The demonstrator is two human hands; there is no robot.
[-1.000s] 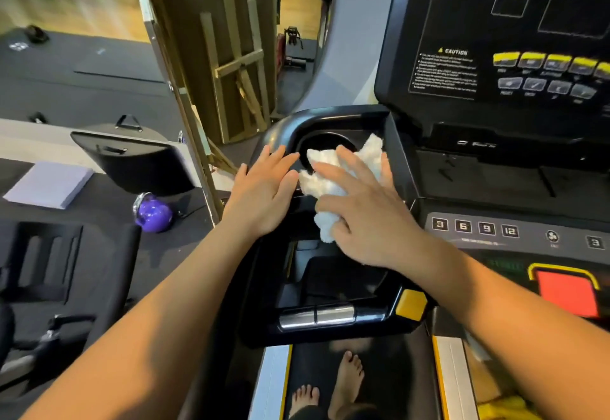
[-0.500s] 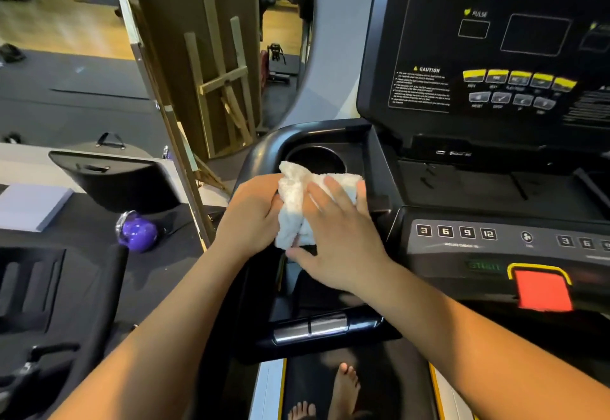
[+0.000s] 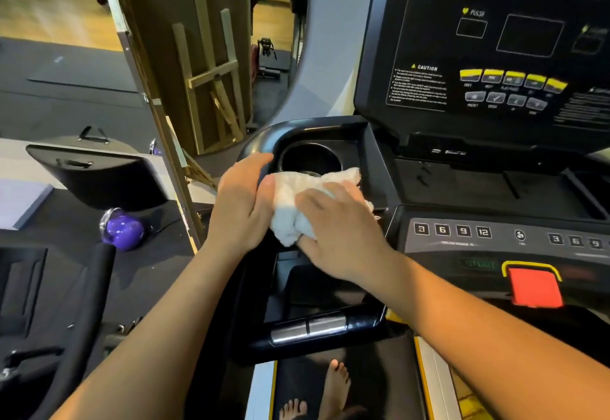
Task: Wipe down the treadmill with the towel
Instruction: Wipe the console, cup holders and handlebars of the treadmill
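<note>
Head view, the only one: a crumpled white terry towel (image 3: 297,203) lies on the left side tray of the black treadmill (image 3: 330,329). It sits on the ledge at the near edge of the round black cup holder (image 3: 310,155), its far edge overlapping that rim. The bunch is longer than it is wide. Its long axis runs diagonally from a thick lump at the near left to a looser corner at the far right, and that corner points toward the tray's inner wall below the dark display panel (image 3: 495,56). The right hand (image 3: 343,231) is directly on it, reaching in from the near right. Palm and fairly straight, spread fingers press down on the cloth, and the thumb seems hooked under the near lump, so this hand appears to hold the towel as well as press it. The left hand (image 3: 241,205) sits just beside it at the tray's left rim, fingers bent over that rim by the cup holder, its inner edge touching the towel. Whether it pinches the cloth cannot be told. The right hand looks the one to drive the next stroke, with the left likely only bracing. From there the cup holder lies just beyond the towel, the deeper tray recess lies nearer the person, and the grey strip of numbered buttons (image 3: 452,231) lies to the right.
</note>
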